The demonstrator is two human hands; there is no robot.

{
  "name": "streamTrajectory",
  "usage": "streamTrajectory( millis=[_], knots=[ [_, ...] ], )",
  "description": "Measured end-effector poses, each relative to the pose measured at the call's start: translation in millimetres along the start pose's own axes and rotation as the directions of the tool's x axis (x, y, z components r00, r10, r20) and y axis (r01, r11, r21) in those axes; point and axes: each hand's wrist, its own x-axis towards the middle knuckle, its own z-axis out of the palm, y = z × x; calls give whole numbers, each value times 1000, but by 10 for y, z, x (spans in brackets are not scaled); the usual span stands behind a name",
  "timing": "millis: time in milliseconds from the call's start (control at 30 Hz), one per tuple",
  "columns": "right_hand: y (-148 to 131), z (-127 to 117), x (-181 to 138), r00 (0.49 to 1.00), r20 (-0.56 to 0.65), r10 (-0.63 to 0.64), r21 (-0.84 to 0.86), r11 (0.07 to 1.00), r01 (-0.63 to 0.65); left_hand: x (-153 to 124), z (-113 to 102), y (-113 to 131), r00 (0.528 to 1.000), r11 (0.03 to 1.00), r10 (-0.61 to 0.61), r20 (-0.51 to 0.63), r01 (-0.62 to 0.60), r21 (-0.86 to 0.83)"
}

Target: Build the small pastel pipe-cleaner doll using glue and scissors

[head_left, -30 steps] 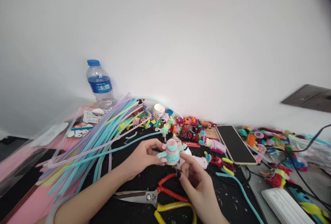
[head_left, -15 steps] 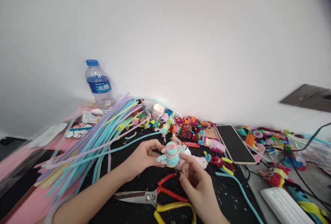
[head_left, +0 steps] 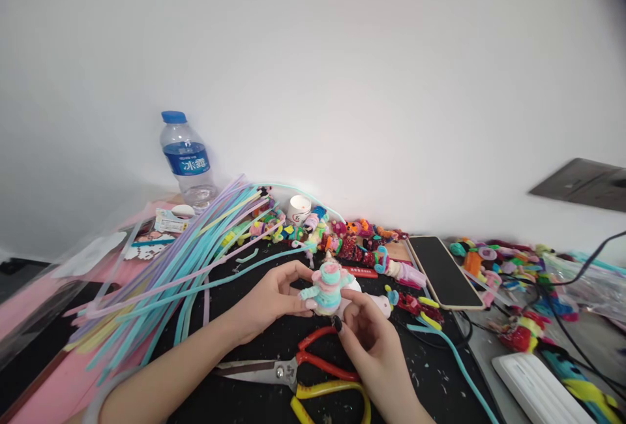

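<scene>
A small pipe-cleaner doll (head_left: 327,289) in pale blue, pink and cream, with a rounded head, ears and stubby arms, stands upright between my hands above the black mat. My left hand (head_left: 274,300) pinches it from the left with thumb and fingers. On the other side my right hand (head_left: 369,339) is curled against its lower right, index finger and thumb at its edge. Just below lie open scissors (head_left: 288,372) with one red and one yellow handle. Behind the doll is a pale pink and white object (head_left: 376,306), partly hidden by it and my right hand.
A bundle of pastel pipe cleaners (head_left: 210,241) spreads over the left side. Behind it stands a water bottle (head_left: 186,163) by the wall. A paper cup (head_left: 298,209), several finished fuzzy figures (head_left: 352,248), a phone (head_left: 446,271), a white device (head_left: 535,385) and black cables (head_left: 562,319) surround the mat.
The doll has been turned and tipped a little in my fingers, so its arms and head show at another angle. Both hands stay nearly in place.
</scene>
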Motion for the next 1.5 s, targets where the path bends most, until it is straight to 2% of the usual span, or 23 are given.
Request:
streamTrajectory(
  millis=[200,367,667,800,933,1067,1200,1400,1500],
  knots=[
    [2,-25,6,999,39,5,40,999,-7,-24,-4,27,998,998,-26,50,29,-59],
    [-34,-35,3,997,74,24,156,987,-36,-37,-15,50,997,994,-49,64,56,-98],
    [-47,-55,24,996,-18,90,254,964,-83,-50,-10,71,996,983,-75,45,82,-163],
    [-8,-84,9,996,-51,66,155,986,-58,-42,-19,73,996,968,-83,23,87,-238],
    [-23,-74,-23,996,29,-80,-134,988,83,-11,-63,62,998,950,-47,-44,31,-311],
    [-59,-53,-21,958,152,-244,-372,884,284,28,-123,52,993,939,-3,-115,-37,-342],
    [-72,-63,7,902,233,-364,-491,757,432,53,-156,60,984,930,29,-178,-92,-357],
    [-48,-52,103,845,232,-481,-712,509,485,55,-157,54,976,926,55,-211,-129,-354],
    [-31,1,170,853,240,-462,-778,434,454,60,-152,46,977,930,55,-205,-125,-346]
  ],
)
